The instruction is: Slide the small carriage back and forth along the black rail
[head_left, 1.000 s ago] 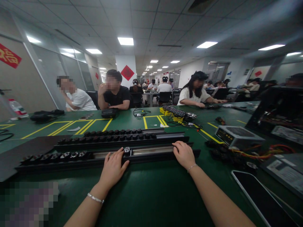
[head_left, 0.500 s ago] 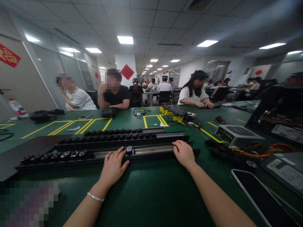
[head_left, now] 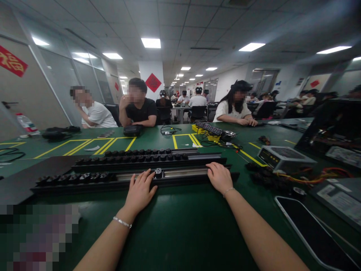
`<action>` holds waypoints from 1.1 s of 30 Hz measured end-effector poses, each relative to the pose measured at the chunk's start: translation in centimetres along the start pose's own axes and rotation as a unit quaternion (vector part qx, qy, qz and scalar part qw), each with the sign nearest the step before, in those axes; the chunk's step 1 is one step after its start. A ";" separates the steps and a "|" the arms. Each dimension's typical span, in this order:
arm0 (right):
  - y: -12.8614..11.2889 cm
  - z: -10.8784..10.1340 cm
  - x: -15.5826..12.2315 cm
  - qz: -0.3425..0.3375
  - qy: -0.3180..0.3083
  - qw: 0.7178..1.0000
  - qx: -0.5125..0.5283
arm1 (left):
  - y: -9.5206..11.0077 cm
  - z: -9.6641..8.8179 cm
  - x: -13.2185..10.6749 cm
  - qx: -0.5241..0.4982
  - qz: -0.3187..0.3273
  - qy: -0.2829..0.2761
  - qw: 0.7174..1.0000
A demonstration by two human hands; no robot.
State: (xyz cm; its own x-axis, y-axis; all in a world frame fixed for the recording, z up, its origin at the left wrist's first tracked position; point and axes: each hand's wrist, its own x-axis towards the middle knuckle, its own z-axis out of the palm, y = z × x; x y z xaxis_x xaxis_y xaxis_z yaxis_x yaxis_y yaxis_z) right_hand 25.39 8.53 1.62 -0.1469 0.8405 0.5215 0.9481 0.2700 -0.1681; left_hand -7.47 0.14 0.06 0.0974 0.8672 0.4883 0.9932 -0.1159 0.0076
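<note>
A long black power track lies crosswise in front of me, with a metallic channel along its top. Several socket modules sit in a row at its left part. One single socket module is further right in the channel. My left hand rests on the track with its fingers spread, fingertips just left of the single module. Near the right end, my right hand has its fingers bent over the track; its thumb is hidden. Behind it lies a second track with a row of black modules.
A phone, a grey power supply box and coloured cables are on the right. Yellow blocks with a socket strip stand beyond the tracks. A dark board lies left on the green table. People sit opposite.
The view has shifted slightly, so the tracks appear a little higher and further right. Both hands stay on the front track, the left still beside the single module.
</note>
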 end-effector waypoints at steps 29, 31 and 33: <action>-1.4 1.2 -2.5 0.080 0.033 0.996 0.014 | 2.2 -0.6 0.1 -0.010 -0.048 0.025 0.998; -1.0 0.9 -2.5 0.065 0.019 0.997 0.034 | 2.0 -0.5 0.0 -0.015 -0.040 0.017 0.999; -0.9 0.6 -2.5 0.056 0.008 0.997 0.050 | 2.1 -0.3 0.1 -0.012 -0.045 0.018 0.999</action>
State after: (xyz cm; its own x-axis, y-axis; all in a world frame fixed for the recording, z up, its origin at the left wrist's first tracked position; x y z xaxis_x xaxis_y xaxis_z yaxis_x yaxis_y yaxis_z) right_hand 24.76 6.44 -0.02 -0.0355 0.8609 0.5075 0.9256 0.2199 -0.3082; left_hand -5.44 -0.13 0.40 0.0058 0.8566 0.5160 0.9960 -0.0510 0.0733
